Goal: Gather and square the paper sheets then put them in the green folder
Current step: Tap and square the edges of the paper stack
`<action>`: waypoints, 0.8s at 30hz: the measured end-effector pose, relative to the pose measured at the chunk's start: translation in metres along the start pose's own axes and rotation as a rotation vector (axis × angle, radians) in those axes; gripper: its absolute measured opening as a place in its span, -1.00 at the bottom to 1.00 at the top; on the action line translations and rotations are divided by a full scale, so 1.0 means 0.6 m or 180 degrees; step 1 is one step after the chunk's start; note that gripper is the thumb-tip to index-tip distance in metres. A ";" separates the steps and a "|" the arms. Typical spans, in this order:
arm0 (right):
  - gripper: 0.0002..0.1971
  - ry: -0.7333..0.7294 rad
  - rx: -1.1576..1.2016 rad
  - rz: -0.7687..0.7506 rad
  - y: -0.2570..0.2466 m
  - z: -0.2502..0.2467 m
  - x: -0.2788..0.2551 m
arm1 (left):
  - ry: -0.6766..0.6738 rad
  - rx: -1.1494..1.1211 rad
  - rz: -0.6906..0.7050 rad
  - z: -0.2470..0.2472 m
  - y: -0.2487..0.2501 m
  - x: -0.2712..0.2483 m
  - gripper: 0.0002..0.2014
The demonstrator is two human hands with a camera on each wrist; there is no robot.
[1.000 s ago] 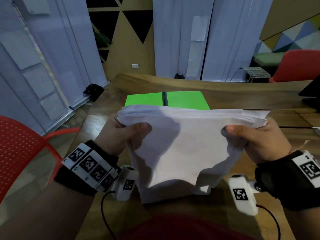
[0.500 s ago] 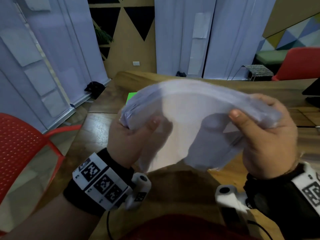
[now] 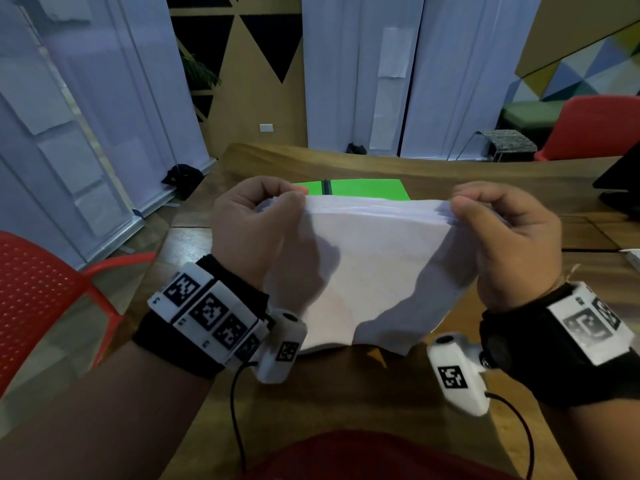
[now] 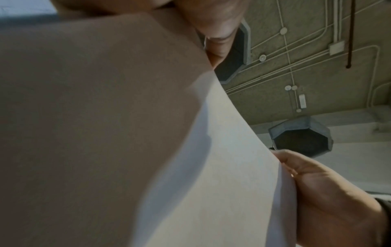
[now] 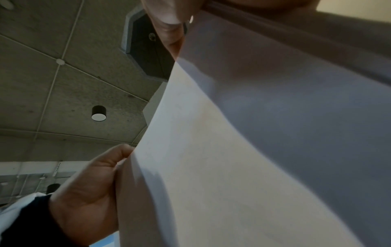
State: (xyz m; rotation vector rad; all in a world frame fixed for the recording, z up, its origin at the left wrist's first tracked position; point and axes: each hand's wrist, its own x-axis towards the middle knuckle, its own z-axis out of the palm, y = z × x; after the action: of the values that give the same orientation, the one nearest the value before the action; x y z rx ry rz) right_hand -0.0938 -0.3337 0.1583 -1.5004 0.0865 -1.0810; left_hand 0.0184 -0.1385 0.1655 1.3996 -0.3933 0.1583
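Paper sheets (image 3: 367, 271) hung upright between both hands, lower edge resting on the tabletop (image 3: 346, 393) w/ one bottom corner curled. Left hand (image 3: 249, 233) pinched the top-left corner, right hand (image 3: 509, 237) the top-right — fingers curled round the stack's edge. Green folder (image 3: 367, 189) lay flat just behind the sheets, partly hidden.

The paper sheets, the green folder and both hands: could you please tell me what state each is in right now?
paper sheets: stacked, held upright, bottom edge on the wooden table.
green folder: lying flat on the table behind the sheets.
left hand: gripping the stack's upper left corner.
right hand: gripping the upper right corner.
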 end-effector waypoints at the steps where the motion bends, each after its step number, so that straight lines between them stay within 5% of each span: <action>1: -0.83 0.0001 -0.0017 0.0012 0.001 0.002 0.004 | 0.0020 0.0046 -0.0063 0.000 -0.001 0.005 -0.88; 12: -0.82 -0.0027 -0.0258 0.0264 0.011 0.009 0.025 | -0.0250 0.0598 0.0101 -0.005 -0.008 0.029 -0.76; 17: -0.66 0.0060 -0.0300 0.0241 0.017 0.015 0.036 | -0.0280 0.0609 0.0144 -0.007 -0.014 0.037 -0.71; 21: -0.72 0.0151 -0.0207 0.0231 0.018 0.016 0.040 | -0.0334 0.0279 0.0157 -0.010 -0.018 0.041 -0.88; 23: -0.91 -0.0145 0.0197 0.0304 0.023 0.008 0.041 | -0.0527 0.0086 0.0257 -0.017 -0.027 0.035 -0.86; 24: -0.79 -0.0387 0.0373 0.0315 0.029 -0.001 0.040 | -0.0635 0.0035 0.0259 -0.022 -0.038 0.032 -0.75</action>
State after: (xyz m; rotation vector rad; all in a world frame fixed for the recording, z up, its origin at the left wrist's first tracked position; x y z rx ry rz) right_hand -0.0720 -0.3536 0.1576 -1.4376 0.0121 -0.8987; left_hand 0.0459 -0.1322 0.1497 1.4157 -0.6161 0.0874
